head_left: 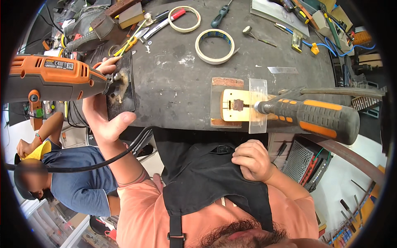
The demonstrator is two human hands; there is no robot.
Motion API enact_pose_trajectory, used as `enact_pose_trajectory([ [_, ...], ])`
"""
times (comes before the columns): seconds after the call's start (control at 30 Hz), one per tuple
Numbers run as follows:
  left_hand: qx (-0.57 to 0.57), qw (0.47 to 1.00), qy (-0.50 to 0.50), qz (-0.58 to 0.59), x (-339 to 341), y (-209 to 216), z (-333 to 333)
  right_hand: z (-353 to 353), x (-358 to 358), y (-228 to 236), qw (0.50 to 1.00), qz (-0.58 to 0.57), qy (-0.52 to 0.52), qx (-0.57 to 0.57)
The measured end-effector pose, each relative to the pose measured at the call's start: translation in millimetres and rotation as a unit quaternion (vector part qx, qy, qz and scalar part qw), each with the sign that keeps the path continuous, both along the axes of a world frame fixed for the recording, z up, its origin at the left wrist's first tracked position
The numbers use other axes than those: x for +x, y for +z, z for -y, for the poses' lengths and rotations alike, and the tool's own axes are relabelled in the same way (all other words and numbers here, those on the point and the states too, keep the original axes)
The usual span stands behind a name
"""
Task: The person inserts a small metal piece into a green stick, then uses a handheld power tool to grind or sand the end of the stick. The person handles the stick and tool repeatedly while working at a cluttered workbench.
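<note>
My left hand (pixel 101 118) reaches over the bench's left edge, thumb spread wide from the fingers. Part of it passes behind an orange-and-black rotary tool (pixel 49 78), which hides the knuckles; the fingertips show beyond, near yellow-handled tools (pixel 126 46). My right hand (pixel 253 160) is curled in front of the black apron (pixel 215 186), with nothing visible in it. Beyond it, a bar clamp (pixel 318 118) with a black-and-orange handle presses a clear plastic strip (pixel 258 89) across a yellow plate (pixel 228 96). The plate has a slot and a small brown block (pixel 238 105) on it.
Two tape rolls (pixel 215 61) (pixel 184 29), a screwdriver (pixel 221 15) and a steel blade (pixel 283 70) lie on the dark bench (pixel 169 95). Clutter fills its left and right ends. A black cable (pixel 103 162) crosses near my left forearm. Another person (pixel 78 177) is at left.
</note>
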State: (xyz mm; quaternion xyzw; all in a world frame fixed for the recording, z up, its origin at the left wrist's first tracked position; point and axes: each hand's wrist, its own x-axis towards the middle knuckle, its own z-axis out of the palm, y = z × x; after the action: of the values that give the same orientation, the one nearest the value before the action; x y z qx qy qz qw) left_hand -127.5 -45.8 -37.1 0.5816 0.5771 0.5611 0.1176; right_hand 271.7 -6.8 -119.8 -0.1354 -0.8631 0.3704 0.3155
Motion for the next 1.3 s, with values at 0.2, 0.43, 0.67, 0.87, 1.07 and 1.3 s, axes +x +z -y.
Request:
enact_pose_trajectory([
  [0.2,-0.010,1.000,0.013,0.016,0.5,-6.1,-3.3,-3.9,-1.5,6.9,1.000,-0.006,0.010,0.003],
  [0.43,-0.019,1.000,0.016,0.010,0.5,-12.0,-7.6,-11.4,2.9,5.7,0.999,-0.021,0.046,-0.009],
  [0.67,-0.031,0.999,0.025,0.035,-0.8,-19.5,-5.8,-14.4,2.4,-0.3,0.996,-0.026,0.085,0.001],
  [0.87,-0.048,0.997,0.045,0.048,-1.9,-25.0,-1.5,-24.5,-9.6,7.6,0.988,-0.013,0.145,-0.042],
  [1.07,-0.037,0.997,0.039,0.063,-2.0,-35.3,-8.9,-32.4,-33.5,6.4,0.974,0.040,0.212,-0.067],
  [1.3,-0.031,0.996,0.060,0.049,-8.3,-48.2,-15.6,-32.2,-51.0,-4.1,0.965,0.046,0.232,-0.117],
])
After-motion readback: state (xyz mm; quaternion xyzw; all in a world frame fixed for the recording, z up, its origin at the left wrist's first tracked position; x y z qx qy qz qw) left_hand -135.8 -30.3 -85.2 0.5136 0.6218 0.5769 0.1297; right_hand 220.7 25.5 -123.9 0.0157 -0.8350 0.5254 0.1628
